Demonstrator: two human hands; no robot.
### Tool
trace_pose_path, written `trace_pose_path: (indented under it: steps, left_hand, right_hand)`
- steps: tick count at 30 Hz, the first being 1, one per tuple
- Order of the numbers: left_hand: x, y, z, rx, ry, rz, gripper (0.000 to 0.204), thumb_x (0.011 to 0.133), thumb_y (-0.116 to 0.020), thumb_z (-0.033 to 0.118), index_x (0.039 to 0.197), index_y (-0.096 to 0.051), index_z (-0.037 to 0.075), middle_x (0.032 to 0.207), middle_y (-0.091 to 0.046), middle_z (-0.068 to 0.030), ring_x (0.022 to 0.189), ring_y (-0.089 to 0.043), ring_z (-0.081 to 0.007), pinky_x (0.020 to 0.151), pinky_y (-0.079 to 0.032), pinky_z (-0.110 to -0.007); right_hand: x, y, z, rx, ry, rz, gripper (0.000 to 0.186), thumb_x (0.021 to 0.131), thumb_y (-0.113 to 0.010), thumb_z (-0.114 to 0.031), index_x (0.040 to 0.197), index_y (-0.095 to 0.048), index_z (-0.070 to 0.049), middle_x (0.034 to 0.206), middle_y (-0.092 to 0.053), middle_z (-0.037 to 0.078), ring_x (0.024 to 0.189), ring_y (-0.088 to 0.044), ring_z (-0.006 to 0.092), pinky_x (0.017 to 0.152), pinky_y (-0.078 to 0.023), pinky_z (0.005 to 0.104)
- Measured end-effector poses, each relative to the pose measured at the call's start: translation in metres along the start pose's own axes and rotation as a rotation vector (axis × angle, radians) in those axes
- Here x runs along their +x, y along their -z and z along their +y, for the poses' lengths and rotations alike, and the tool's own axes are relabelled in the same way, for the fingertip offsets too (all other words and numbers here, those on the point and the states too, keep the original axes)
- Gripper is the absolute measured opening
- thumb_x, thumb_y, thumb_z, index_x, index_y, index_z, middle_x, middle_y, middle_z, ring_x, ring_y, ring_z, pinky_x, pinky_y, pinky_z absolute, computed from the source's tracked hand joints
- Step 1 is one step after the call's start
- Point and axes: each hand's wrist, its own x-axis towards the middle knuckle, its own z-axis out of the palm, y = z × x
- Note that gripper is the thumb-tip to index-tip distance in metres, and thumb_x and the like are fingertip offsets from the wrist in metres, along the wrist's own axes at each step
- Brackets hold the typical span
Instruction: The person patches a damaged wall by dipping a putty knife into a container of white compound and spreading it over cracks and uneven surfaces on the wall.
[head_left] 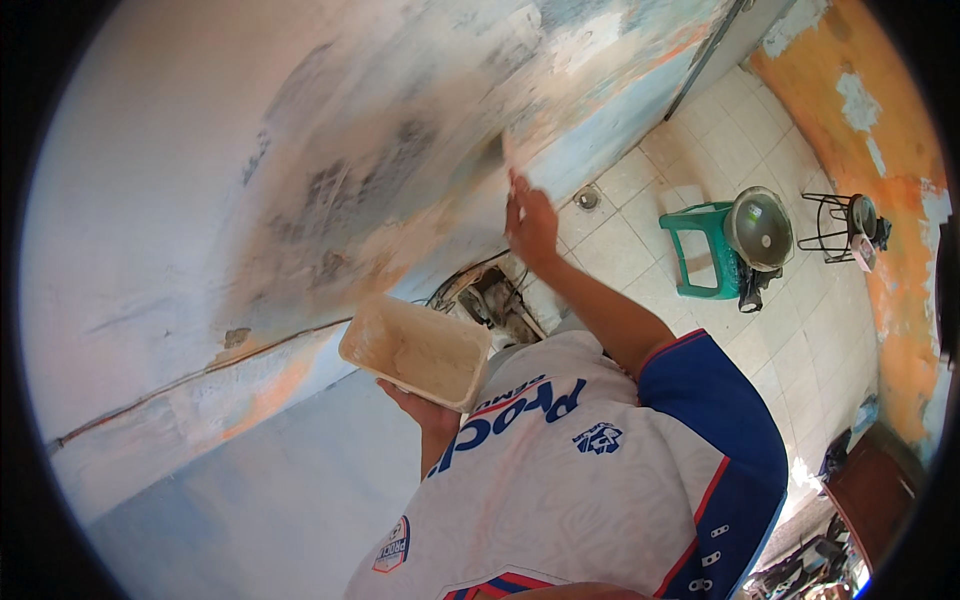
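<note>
Closest to the head camera is a white shirt with navy lettering, worn by the person, its sleeve dark blue and edged in red. Just beyond the chest, the left hand is clamped on the lower side of a tub, most of its palm hidden behind it. Rectangular and cream-coloured, the tub tilts so that its open side faces the camera, and pale residue coats its inside. It sits between the shirt and the wall.

Farther up, the right hand reaches out to the wall, its fingers bent together and closed on a blurred tool. The tool is too smeared to name, and whether it touches the wall I cannot tell. The wall is patchy, whitish and pale blue, with a broad dark patch left of the right hand and orange streaks lower down.

Below the right hand, cluttered items lie at the wall's foot, partly hidden by the shirt and tub. On the tiled floor to the right stands a green stool, with a grey basin on it and a black bag just beside. Past these, a black wire stand carries small objects near an orange wall with flaking paint. Brown furniture shows at lower right.
</note>
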Motion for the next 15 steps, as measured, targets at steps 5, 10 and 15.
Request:
trace_pose_path:
  steps: [5, 10, 15]
  left_hand:
    - [-0.005, 0.045, 0.023, -0.089, -0.018, -0.02, 0.078, 0.1, -0.029, 0.073, 0.158, -0.031, 0.02, 0.16, -0.038, -0.0058, 0.144, -0.04, -0.0321, 0.119, -0.036, -0.049]
    - [-0.017, 0.083, 0.059, -0.053, 0.005, 0.018, 0.078, 0.1, -0.028, 0.073, 0.158, -0.031, 0.02, 0.16, -0.037, -0.0062, 0.144, -0.04, -0.032, 0.119, -0.035, -0.05]
    - [-0.023, 0.141, 0.094, -0.06, 0.007, -0.04, 0.079, 0.1, -0.028, 0.074, 0.158, -0.03, 0.02, 0.16, -0.037, -0.0066, 0.144, -0.04, -0.0327, 0.12, -0.035, -0.05]
  right_hand:
    - [-0.015, 0.04, -0.043, 0.112, -0.41, -0.317, 0.029, 0.097, -0.062, -0.015, 0.123, -0.07, -0.006, 0.089, -0.072, 0.018, 0.073, -0.069, 0.0326, 0.064, -0.054, 0.0407]
    - [0.047, 0.026, -0.007, -0.068, -0.38, 0.144, 0.019, 0.096, -0.06, -0.013, 0.104, -0.075, -0.004, 0.089, -0.072, 0.019, 0.076, -0.069, 0.0359, 0.066, -0.055, 0.0418]
    - [-0.002, -0.062, -0.058, -0.218, -0.185, 0.016, 0.021, 0.092, -0.065, -0.015, 0.112, -0.07, -0.009, 0.081, -0.066, 0.014, 0.079, -0.066, 0.0332, 0.068, -0.053, 0.0458]
